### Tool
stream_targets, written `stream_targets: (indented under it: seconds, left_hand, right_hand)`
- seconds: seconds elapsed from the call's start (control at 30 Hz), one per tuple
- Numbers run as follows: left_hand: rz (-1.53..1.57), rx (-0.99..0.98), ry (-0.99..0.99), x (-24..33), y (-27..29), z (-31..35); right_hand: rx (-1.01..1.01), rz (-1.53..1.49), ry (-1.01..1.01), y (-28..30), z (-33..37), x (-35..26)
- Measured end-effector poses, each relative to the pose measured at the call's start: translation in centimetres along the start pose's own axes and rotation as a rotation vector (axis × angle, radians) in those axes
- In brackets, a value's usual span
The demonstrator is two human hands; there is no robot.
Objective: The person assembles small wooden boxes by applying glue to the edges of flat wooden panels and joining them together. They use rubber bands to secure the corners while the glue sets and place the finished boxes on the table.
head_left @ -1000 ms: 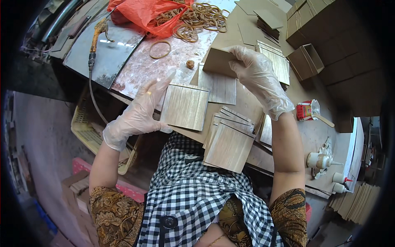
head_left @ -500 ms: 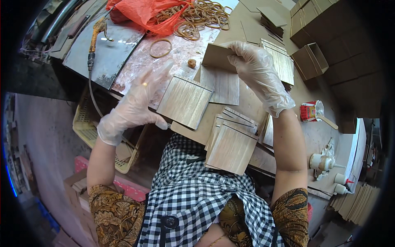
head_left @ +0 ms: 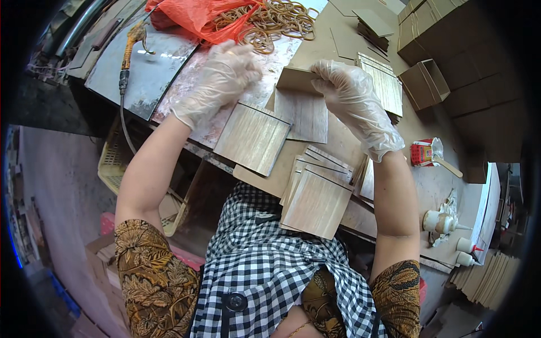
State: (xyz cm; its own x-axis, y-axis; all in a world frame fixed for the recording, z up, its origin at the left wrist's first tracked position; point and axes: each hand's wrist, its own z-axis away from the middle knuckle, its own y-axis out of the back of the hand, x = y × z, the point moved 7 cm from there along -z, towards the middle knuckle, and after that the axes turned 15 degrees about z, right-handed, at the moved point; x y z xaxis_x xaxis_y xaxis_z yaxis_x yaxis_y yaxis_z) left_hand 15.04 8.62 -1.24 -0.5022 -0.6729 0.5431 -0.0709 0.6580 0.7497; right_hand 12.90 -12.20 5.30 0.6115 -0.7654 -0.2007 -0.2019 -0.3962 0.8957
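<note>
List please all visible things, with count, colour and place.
Table: one, brown and whitish, middle
Plastic bag: one, red, top
Rubber bands: many, brown, top
Hand tool: one, orange, upper left
Basket: one, yellow, left
Single panel: one, pale, centre
Overlapping panels: several, pale, near edge
Flat panel: one, greyish, upper centre
Upright board: one, brown, upper centre
Far panels: several, pale, upper right
Open box: one, brown, upper right
Box pile: many, brown, far right
Container: one, red, right
Stick: one, tan, right
Bottles: three, whitish, lower right
Cardboard sheets: many, tan, lower right
Apron: one, checked, bottom
Left hand: one, gloved, near rubber bands
Right hand: one, gloved, on upright board
</note>
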Motion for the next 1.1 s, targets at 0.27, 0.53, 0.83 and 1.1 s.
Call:
stream_targets:
  seconds: [0.27, 0.53, 0.83, 1.1]
  left_hand:
    - [-0.055, 0.050, -0.030, 0.4, 5.0, 4.0]
    - [0.162, -0.468, 0.095, 5.9, 2.9, 8.6]
    - [0.159, -0.565, 0.162, 5.1, 1.1, 7.8]
    - [0.269, -0.613, 0.175, 5.7, 2.3, 7.0]
  right_hand:
    - [0.022, -0.030, -0.005, 0.0, -0.2, -0.3]
    - [-0.013, -0.006, -0.043, -0.6, -0.7, 0.3]
    - [-0.094, -0.099, -0.143, -1.1, -1.1, 1.6]
    - [-0.142, -0.210, -0.209, -0.4, -1.0, 2.7]
